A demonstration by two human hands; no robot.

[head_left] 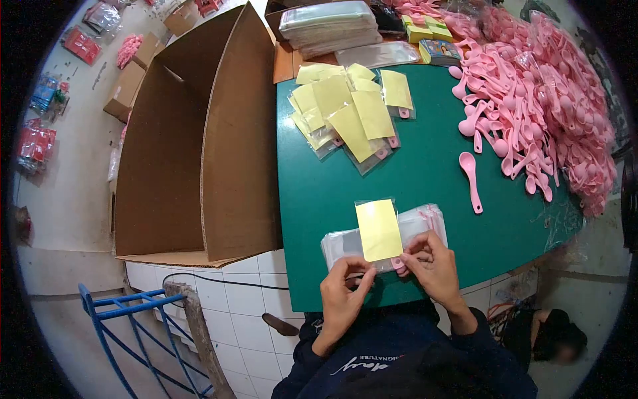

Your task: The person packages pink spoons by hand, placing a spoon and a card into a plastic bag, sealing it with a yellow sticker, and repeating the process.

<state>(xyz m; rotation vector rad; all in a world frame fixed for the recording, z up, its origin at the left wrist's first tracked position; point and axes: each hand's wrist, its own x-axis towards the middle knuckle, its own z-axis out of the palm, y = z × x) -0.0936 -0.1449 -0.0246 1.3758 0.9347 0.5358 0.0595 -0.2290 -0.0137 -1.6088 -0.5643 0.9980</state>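
Near the front edge of the green table, both hands hold the lower end of a clear bag with a yellow card in it. My left hand pinches its lower left corner, fingers closed. My right hand has its fingers closed on the lower right corner, where a pink spoon handle end shows. Under the bag lies a stack of clear bags. A single pink spoon lies to the right. Farther back is a pile of bagged yellow cards.
A large heap of pink spoons covers the back right of the table. Stacked clear bags lie at the back. An open cardboard box stands left, above a blue metal frame. A person is at the lower right.
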